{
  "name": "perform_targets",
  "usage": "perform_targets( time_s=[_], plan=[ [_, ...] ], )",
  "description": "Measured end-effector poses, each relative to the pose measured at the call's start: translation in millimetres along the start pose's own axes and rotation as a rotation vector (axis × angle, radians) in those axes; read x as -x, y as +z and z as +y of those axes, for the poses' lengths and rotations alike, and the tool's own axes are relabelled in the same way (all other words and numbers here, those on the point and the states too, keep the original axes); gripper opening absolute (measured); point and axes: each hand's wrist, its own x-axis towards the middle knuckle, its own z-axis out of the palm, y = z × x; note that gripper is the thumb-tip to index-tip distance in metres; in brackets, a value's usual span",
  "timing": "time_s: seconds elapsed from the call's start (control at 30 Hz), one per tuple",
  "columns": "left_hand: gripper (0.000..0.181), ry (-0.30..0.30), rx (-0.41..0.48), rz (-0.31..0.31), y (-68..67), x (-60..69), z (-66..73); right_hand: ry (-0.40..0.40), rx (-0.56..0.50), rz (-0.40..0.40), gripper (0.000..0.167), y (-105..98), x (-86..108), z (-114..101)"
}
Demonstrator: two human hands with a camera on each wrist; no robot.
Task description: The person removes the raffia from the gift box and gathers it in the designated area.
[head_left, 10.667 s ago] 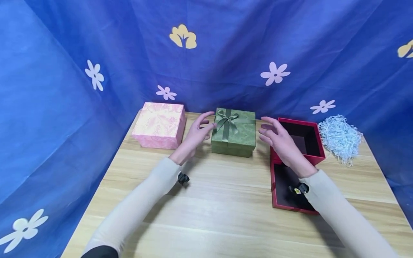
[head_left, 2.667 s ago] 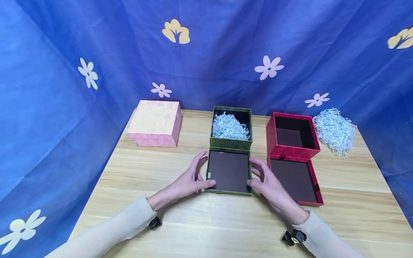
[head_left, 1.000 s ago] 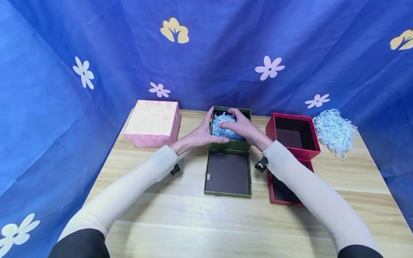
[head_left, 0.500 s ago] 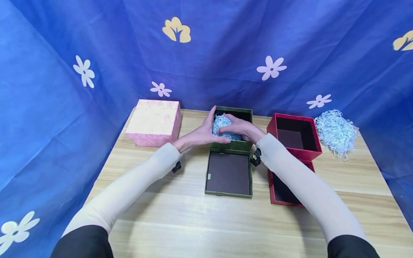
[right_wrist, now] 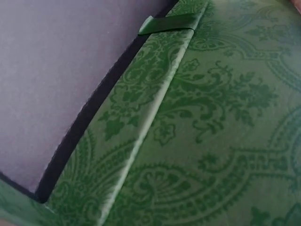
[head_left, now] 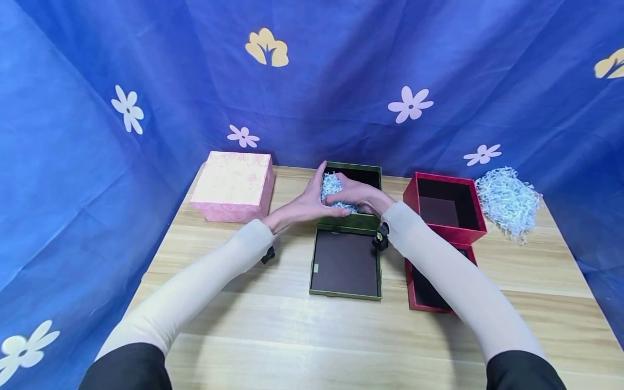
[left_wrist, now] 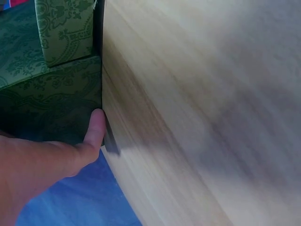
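Observation:
The green gift box (head_left: 352, 221) stands uncovered at the middle back, with pale blue shredded paper (head_left: 330, 185) bunched at its left inside. My left hand (head_left: 304, 205) holds the box by its left side, one finger along the side wall and the thumb across the front. In the left wrist view, one digit of the left hand (left_wrist: 42, 165) presses the box's patterned wall (left_wrist: 61, 101). My right hand (head_left: 361, 194) reaches into the box and grips the paper between thumb and fingers; some fingertips are hidden. Its wrist camera shows green patterned card (right_wrist: 211, 117) close up.
The upturned green lid (head_left: 345, 264) lies in front of its box. To the right are a red box (head_left: 444, 203), a red lid (head_left: 414, 287) partly under the right sleeve, and a heap of blue shredded paper (head_left: 508, 200). A covered pink box (head_left: 231, 181) stands left.
Earlier the green box was covered; its lid now lies upturned in front. Both hands have gone from the lid to the box. Lately the right hand has shifted left, gathering the paper leftward.

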Motion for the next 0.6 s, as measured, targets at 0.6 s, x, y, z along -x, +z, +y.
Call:
perform_targets(
  time_s=[0.6],
  plan=[
    [0.14, 0.008, 0.058, 0.0, -0.1, 1.1, 0.2, -0.087, 0.074, 0.113, 0.084, -1.9, 5.9, -1.0]
  ],
)
